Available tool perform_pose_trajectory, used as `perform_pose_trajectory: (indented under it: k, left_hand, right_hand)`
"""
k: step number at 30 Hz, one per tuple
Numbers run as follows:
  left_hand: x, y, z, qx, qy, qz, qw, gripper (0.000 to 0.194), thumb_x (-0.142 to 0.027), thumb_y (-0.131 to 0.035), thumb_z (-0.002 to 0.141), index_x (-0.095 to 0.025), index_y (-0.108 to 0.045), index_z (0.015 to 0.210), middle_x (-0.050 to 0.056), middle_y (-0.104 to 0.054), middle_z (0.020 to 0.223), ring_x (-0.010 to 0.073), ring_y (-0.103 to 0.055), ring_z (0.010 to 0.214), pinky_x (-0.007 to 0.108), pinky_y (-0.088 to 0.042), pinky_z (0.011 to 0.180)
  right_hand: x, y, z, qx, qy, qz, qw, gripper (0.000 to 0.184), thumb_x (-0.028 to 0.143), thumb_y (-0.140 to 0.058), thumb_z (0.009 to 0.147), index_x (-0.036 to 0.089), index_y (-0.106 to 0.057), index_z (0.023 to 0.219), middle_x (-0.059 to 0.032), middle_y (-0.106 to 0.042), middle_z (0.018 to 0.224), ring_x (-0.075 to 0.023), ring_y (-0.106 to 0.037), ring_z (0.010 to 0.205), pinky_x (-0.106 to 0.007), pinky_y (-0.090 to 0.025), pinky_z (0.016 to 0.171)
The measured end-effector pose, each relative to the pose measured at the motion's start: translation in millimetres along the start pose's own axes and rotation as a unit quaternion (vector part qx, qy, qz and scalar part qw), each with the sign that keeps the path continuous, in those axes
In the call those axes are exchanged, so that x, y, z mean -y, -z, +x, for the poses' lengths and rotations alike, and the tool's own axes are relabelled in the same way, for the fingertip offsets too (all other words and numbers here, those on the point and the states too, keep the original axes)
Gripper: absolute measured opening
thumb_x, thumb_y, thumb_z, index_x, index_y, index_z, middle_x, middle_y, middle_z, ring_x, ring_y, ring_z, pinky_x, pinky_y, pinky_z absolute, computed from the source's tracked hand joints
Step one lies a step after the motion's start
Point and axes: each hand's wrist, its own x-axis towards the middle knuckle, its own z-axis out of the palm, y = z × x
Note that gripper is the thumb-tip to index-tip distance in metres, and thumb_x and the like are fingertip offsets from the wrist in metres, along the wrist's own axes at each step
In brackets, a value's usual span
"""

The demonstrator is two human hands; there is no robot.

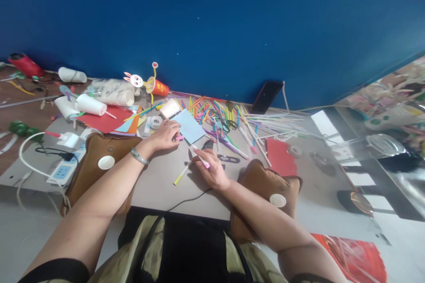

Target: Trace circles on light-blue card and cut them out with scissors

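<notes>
In my right hand (212, 170) is a white marker with a pink end (206, 165), gripped between the fingers with its tip pointing at the light blue paper (190, 126). My left hand (166, 135) rests at the paper's left edge, its fingers closed on a small pink marker cap (179, 138). Just left of the right hand lies a thin stick with a yellow-green end (178, 179). A dark utility knife (229, 159) is on the table to the right of that hand. Behind my left fingers stands a white paper cup (170, 108).
Colourful straws (212, 112) and black scissors (229, 124) cover the back, near a leaning phone (266, 96). Brown cushions (94, 172) lie under both forearms. Paper cups (114, 97), coloured sheets (106, 119) and a power strip (68, 166) sit at left; red paper (280, 157) lies right.
</notes>
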Motion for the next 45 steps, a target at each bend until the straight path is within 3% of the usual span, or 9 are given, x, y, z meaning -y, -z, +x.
perform_pose_trajectory:
  k: [10, 17, 27, 33, 38, 42, 45]
  left_hand:
    - [-4.6, 4.5, 0.1, -0.007, -0.031, -0.005, 0.999, 0.01, -0.026, -0.056, 0.08, -0.021, -0.049, 0.076, 0.003, -0.059, 0.082, 0.0228, -0.056, 0.09, 0.045, -0.032, 0.106]
    - [-11.3, 9.7, -3.1, 0.01, -0.036, -0.008, 0.999, 0.008, -0.024, -0.052, 0.082, -0.02, -0.05, 0.076, 0.001, -0.06, 0.077, 0.0194, -0.055, 0.079, 0.044, -0.031, 0.109]
    - [-9.3, 7.4, -2.8, -0.007, -0.036, -0.002, 0.999, 0.005, -0.022, -0.052, 0.082, -0.02, -0.055, 0.078, 0.005, -0.062, 0.077, 0.0216, -0.057, 0.078, 0.035, -0.044, 0.081]
    - [-12.6, 5.6, -3.1, -0.016, -0.031, -0.042, 0.999, 0.014, -0.029, -0.053, 0.091, -0.019, -0.059, 0.083, 0.005, -0.065, 0.082, 0.0203, -0.059, 0.08, 0.032, -0.044, 0.079]
    - [-20.2, 7.3, -2.9, 0.009, -0.03, -0.077, 0.997, 0.017, -0.032, -0.052, 0.093, -0.019, -0.061, 0.087, 0.005, -0.066, 0.083, 0.0203, -0.06, 0.079, 0.033, -0.045, 0.078]
    - [-22.6, 7.2, -1.8, 0.019, -0.044, -0.063, 0.997, 0.01, -0.026, -0.054, 0.09, -0.019, -0.06, 0.086, 0.006, -0.066, 0.083, 0.0217, -0.061, 0.083, 0.033, -0.045, 0.081]
    - [-21.5, 5.9, -1.3, 0.022, -0.053, -0.061, 0.997, 0.011, -0.026, -0.054, 0.091, -0.019, -0.06, 0.086, 0.006, -0.066, 0.084, 0.0222, -0.061, 0.085, 0.033, -0.045, 0.082]
  right_hand:
    - [-0.5, -1.5, -0.7, -0.01, -0.002, -0.001, 1.0, 0.034, 0.028, -0.041, 0.105, 0.025, -0.049, 0.138, -0.0048, -0.077, 0.092, -0.0211, -0.068, 0.084, -0.047, -0.052, 0.093]
    - [6.5, -0.1, 1.8, -0.05, 0.022, 0.003, 0.999, 0.03, 0.02, -0.046, 0.102, 0.026, -0.051, 0.131, -0.0036, -0.076, 0.091, -0.0199, -0.067, 0.082, -0.044, -0.052, 0.091]
    - [6.2, -4.6, -1.0, -0.064, 0.015, -0.017, 0.998, 0.028, 0.012, -0.051, 0.098, 0.025, -0.055, 0.123, -0.0033, -0.076, 0.091, -0.0189, -0.066, 0.077, -0.043, -0.052, 0.09]
    - [4.8, -3.0, -0.9, -0.056, 0.005, -0.008, 0.998, 0.03, 0.019, -0.047, 0.102, 0.024, -0.055, 0.13, -0.0052, -0.077, 0.092, -0.0204, -0.068, 0.081, -0.045, -0.053, 0.09]
    - [1.2, -2.6, -3.6, -0.087, -0.085, 0.023, 0.992, 0.034, 0.038, -0.047, 0.104, 0.022, -0.062, 0.128, -0.0069, -0.078, 0.089, -0.0228, -0.07, 0.088, -0.043, -0.055, 0.089]
    - [-1.0, -3.5, -2.5, -0.12, -0.205, 0.098, 0.966, 0.039, 0.049, -0.047, 0.102, 0.02, -0.068, 0.119, -0.0069, -0.077, 0.086, -0.0195, -0.071, 0.076, -0.037, -0.06, 0.077]
    - [-2.2, -4.8, -0.4, -0.142, -0.234, 0.149, 0.95, 0.04, 0.052, -0.049, 0.1, 0.019, -0.068, 0.114, -0.0061, -0.077, 0.084, -0.0175, -0.07, 0.067, -0.033, -0.06, 0.067]
